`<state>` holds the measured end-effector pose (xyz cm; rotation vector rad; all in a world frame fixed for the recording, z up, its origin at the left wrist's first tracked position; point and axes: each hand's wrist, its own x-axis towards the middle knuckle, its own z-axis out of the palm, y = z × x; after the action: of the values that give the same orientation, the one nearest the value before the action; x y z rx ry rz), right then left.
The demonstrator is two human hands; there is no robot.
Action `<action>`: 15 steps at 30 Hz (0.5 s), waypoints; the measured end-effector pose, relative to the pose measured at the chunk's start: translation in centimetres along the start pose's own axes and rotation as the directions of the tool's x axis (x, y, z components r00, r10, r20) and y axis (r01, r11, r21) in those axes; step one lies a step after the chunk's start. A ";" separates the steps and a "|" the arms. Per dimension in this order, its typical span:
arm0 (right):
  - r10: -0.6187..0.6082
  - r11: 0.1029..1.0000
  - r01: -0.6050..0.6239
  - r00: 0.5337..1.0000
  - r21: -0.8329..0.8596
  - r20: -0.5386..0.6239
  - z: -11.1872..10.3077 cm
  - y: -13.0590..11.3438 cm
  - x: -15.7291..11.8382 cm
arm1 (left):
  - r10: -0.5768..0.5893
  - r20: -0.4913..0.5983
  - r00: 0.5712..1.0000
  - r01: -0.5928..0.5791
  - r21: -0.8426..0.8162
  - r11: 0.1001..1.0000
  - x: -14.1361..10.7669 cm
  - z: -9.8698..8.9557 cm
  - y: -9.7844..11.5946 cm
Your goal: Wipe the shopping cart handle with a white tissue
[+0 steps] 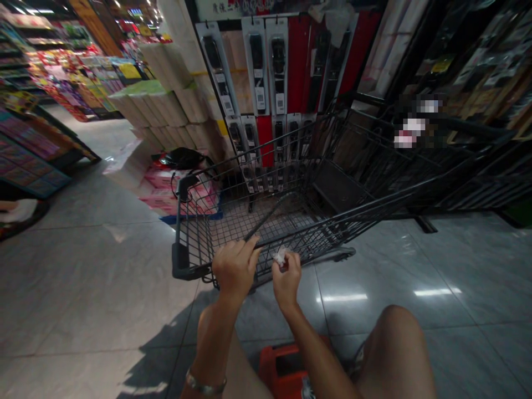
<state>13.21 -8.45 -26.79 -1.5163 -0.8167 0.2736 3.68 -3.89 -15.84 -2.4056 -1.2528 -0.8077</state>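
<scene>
Black mesh cart [266,219], left hand [235,267] curled at near side, grip unclear, right hand [287,277] pinching white scrap [280,256], pink packs [160,197] at 11 o'clock, orange thing [268,363] at 6.

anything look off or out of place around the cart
Nothing looks clearly spilled. The oddest sight is a black item, perhaps a bag, lying on the pink packages beside the cart, unlike the neat stacks behind. Clear plastic droops over some hanging packs.

Fuzzy, Hidden and Cut-Off Bits

The white bit [280,256] in the right hand [291,272] is too small to name. Upper left shelves [12,58] look smeary. Blurry squares [415,126] cover something upper right. The bottom edge cuts off the red thing [267,366].
</scene>
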 end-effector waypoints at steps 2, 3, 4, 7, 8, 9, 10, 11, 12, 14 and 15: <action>0.000 1.000 0.001 1.000 -0.008 0.031 -0.1 0.0 0.2 | -0.003 0.010 1.000 0.003 -0.011 1.000 0.1 0.1 -0.1; -0.001 1.000 0.001 0.999 -0.015 0.048 -0.2 0.0 0.4 | -0.007 0.016 1.000 0.007 -0.015 1.000 0.1 0.2 -0.2; 0.001 1.000 0.000 0.998 -0.023 0.062 -0.3 0.0 0.5 | -0.013 0.022 1.000 0.013 -0.020 1.000 0.1 0.3 -0.3; 0.017 0.999 -0.014 0.997 -0.041 0.079 -0.4 -0.3 0.8 | -0.036 0.044 0.998 0.037 -0.036 0.999 0.0 0.5 -0.4; 0.028 0.999 -0.025 0.997 -0.039 0.078 -0.5 -0.3 0.9 | -0.041 0.050 0.998 0.043 -0.039 0.998 0.0 0.5 -0.4; 0.046 0.999 -0.044 0.996 -0.033 0.074 -0.6 -0.3 0.9 | -0.043 0.057 0.997 0.045 -0.042 0.998 0.0 0.5 -0.4; 0.078 0.997 -0.076 0.995 -0.021 0.064 -0.8 -0.2 1.0 | -0.043 0.061 0.997 0.045 -0.044 0.998 0.0 0.5 -0.4; 0.137 0.991 -0.137 0.990 0.008 0.043 -1.0 -0.1 1.1 | -0.041 0.064 0.997 0.044 -0.045 0.998 0.0 0.4 -0.4; 0.216 0.975 -0.217 0.976 0.052 0.018 -1.3 0.2 1.2 | -0.038 0.066 0.997 0.041 -0.048 0.998 0.1 0.2 -0.4; 0.381 0.915 -0.373 0.924 0.157 -0.025 -2.0 0.8 1.6 | -0.027 0.070 0.997 0.031 -0.055 0.998 0.2 0.0 -0.4; 0.444 0.880 -0.428 0.895 0.205 -0.038 -2.4 1.2 1.9 | -0.020 0.074 0.997 0.024 -0.050 0.998 0.2 -0.1 -0.4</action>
<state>16.49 -8.97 -27.03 -1.5045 -0.3579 0.6019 3.40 -3.60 -15.60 -2.4865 -1.3032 -0.7729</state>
